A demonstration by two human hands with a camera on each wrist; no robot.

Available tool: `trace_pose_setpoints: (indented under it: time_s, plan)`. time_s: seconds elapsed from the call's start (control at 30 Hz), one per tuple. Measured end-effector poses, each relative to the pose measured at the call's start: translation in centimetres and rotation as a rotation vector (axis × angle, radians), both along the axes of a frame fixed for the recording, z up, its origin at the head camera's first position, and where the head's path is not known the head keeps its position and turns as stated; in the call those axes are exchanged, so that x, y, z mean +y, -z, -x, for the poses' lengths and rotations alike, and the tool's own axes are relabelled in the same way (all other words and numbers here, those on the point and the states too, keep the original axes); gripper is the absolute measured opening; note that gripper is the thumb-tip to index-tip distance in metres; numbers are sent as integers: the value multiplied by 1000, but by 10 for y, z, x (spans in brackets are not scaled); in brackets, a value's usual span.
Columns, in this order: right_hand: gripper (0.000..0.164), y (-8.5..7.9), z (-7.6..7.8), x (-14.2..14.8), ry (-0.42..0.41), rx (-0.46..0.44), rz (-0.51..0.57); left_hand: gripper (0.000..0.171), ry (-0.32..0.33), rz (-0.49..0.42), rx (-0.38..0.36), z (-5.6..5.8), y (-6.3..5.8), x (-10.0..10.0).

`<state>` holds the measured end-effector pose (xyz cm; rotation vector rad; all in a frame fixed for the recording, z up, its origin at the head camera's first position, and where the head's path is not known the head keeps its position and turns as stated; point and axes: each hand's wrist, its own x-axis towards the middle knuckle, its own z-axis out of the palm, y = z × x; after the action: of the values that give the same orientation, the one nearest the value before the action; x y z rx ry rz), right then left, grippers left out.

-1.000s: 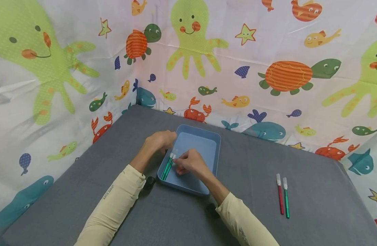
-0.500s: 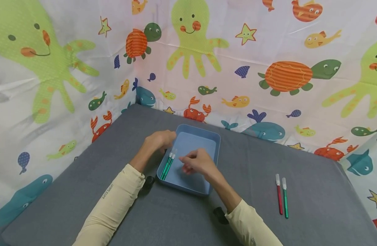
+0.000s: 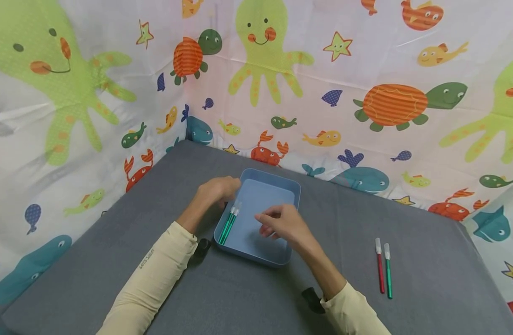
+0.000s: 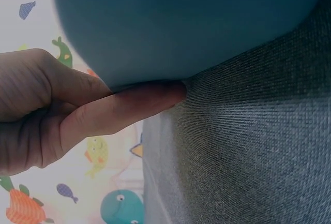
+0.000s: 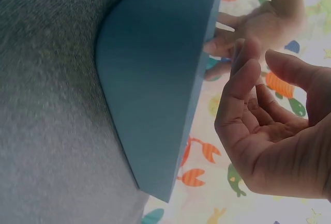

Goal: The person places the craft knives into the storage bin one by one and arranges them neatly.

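Observation:
A blue tray (image 3: 266, 188) lies on the grey table in the head view. My left hand (image 3: 219, 190) holds its left rim, and in the left wrist view the fingers (image 4: 129, 107) lie against the tray's outer wall (image 4: 181, 27). Two green markers (image 3: 229, 227) with clear caps rest side by side along the tray's left wall. Above the tray's right half hovers my right hand (image 3: 285, 225), loosely curled. In the right wrist view a gap shows between thumb and fingers (image 5: 243, 87), with nothing held.
A red marker (image 3: 380, 266) and another green marker (image 3: 388, 271), both with whitish caps, lie on the table to the right. Grey cloth (image 3: 336, 260) covers the table. A sea-animal curtain (image 3: 298, 125) hangs behind and along the left.
My right hand has let go of a green marker beside the tray's left wall and moved right, away from it. The left hand has stayed at the rim.

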<state>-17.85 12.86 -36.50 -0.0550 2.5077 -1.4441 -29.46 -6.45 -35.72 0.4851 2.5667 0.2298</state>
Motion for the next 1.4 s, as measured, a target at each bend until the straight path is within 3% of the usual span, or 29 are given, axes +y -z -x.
trace_pose_setpoints:
  time_s: [0.43,1.13,1.4]
  plan:
    - [29,-12,-10,21,4,52,-4,38,19,1,9,-2,-1,0]
    - [29,-16,-21,60,97,27,-1,37,15,-3,16,-3,2,-1]
    - [30,-16,-24,71,96,29,2,36,21,6,29,-2,3,-1]
